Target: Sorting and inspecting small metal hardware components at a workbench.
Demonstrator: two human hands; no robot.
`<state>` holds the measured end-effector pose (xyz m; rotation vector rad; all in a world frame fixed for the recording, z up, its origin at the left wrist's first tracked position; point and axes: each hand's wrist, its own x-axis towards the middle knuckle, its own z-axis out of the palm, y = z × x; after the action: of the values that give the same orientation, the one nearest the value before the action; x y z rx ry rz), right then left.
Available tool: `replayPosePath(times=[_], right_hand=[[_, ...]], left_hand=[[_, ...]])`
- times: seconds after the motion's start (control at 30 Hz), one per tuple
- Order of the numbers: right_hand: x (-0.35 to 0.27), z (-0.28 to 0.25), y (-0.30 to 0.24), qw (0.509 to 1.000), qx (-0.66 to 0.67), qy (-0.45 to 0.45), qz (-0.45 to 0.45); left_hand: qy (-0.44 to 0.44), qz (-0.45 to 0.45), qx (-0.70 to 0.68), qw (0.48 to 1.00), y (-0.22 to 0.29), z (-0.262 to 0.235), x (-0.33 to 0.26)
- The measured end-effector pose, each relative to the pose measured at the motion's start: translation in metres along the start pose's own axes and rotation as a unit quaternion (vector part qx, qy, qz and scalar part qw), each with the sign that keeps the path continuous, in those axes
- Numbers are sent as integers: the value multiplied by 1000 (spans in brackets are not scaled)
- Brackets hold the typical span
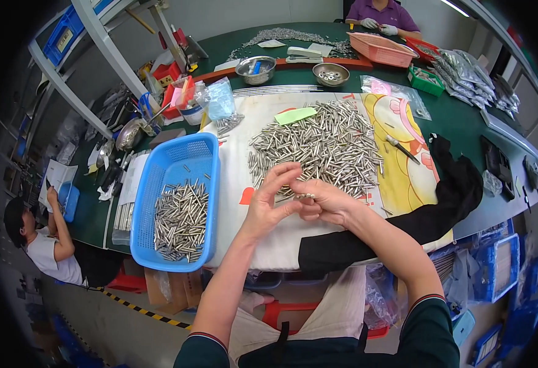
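Just in front of a heap of short silvery metal pins (324, 141), my two hands meet over the cloth-covered table. My right hand (330, 202) is closed round several metal pins (306, 195), whose rounded ends show in a row between its fingers. My left hand (265, 205) curves beside it in a C shape, thumb and fingers apart, its fingertips close to the right hand's. A thin pin seems to reach into the gap between the hands; I cannot tell whether the left hand touches it. Left of my hands, a blue plastic basket (139, 230) holds more loose pins (182, 221).
A green slip (295, 116) lies on the heap. Black cloth (397, 227) runs along the table's front right, near a pen-like tool (402, 149). Metal bowls (331, 74) stand behind. Co-workers sit at the far side (384, 15) and at left (45, 245).
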<state>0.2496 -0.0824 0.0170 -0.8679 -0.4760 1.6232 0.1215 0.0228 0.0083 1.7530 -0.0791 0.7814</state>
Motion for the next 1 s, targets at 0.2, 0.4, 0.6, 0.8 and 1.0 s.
replayPosePath(times=[0.2,0.4,0.6,0.8,1.0], right_hand=[[6,-6,12,991,84,-28,103],[10,-8,14,985,112,-65,111],[9,-9,13,983,121,-62,124],[7,-6,11,986,99,-45,125],[8,-6,11,984,116,-42,129]], left_hand=[[-73,-37,40,996,5,4,2],[-62,-34,37,997,-3,3,3],[-47,-80,-26,995,-4,4,2],[-37,-128,-78,988,-3,6,1],[-39,-149,-101,983,-2,5,0]])
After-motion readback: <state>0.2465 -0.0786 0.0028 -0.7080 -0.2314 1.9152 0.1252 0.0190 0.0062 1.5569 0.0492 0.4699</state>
